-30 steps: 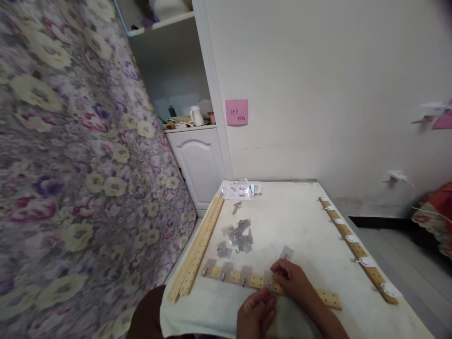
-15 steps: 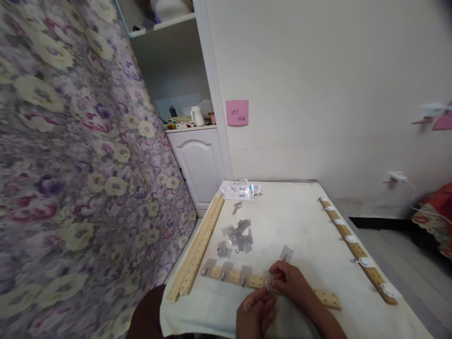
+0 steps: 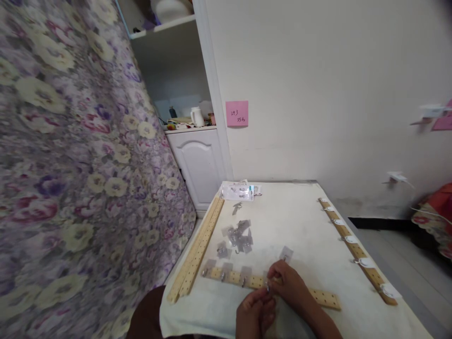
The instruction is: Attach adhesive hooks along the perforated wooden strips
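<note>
At the left, a floral curtain (image 3: 84, 169) hangs beside the tabletop (image 3: 278, 212). Along my left edge, two perforated wooden strips (image 3: 202, 252) lie side by side, with a flat package (image 3: 236, 191) at their far end. Right of them is a loose cluster of clear-backed hooks (image 3: 240, 235). Nearer me, another wooden strip (image 3: 255, 282) lies crosswise, three clear-backed hooks spaced along its left half. My left hand (image 3: 254, 311) is curled, thumb and forefinger pinching a small metal hook (image 3: 267, 287) at the strip's near edge, about its middle. My right hand (image 3: 286, 281) lies over the strip, fingertips bunched just above that hook; I cannot tell whether they grip its backing or only press it. Just beyond them is a single clear-backed piece (image 3: 287, 253). Along the right edge, a darker strip (image 3: 362, 254) carries a row of white hooks (image 3: 367, 262).
</note>
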{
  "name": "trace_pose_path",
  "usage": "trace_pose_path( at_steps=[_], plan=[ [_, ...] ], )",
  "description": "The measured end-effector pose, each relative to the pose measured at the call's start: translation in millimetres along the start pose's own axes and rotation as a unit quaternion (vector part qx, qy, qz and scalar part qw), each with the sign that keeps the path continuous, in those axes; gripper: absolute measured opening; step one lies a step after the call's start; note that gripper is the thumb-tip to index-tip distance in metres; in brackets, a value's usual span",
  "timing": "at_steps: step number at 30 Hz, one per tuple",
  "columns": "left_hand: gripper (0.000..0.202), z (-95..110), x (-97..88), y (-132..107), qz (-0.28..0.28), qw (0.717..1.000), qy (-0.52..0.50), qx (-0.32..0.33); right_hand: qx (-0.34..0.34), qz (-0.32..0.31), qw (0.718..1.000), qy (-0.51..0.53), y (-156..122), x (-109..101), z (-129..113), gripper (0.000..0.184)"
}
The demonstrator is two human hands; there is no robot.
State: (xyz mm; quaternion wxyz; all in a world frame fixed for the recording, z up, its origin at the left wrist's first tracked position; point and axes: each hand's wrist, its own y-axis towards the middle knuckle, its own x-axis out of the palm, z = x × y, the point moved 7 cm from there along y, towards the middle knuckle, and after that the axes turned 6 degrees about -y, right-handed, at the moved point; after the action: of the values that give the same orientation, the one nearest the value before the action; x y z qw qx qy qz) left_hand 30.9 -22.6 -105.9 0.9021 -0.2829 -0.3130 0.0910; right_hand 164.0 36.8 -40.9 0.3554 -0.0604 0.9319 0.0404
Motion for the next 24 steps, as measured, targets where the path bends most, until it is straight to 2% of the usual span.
trace_pose_path(
  at_steps=[8,12,24],
  plan=[
    [0.025,4.4,-1.2,-3.1,0.012,0.999,0.032,0.003,0.011,0.016,1.000,-0.015,-0.9,-1.3,-1.3,0.009],
    [0.023,6.3,-0.3,-5.8,0.017,0.999,0.045,0.010,0.020,0.004,1.000,-0.019,0.7,1.3,0.8,0.008],
    [0.027,5.6,1.2,-5.5,-0.012,0.998,0.061,0.021,0.021,0.002,0.999,-0.044,-1.8,2.7,-0.4,0.010]
  ],
)
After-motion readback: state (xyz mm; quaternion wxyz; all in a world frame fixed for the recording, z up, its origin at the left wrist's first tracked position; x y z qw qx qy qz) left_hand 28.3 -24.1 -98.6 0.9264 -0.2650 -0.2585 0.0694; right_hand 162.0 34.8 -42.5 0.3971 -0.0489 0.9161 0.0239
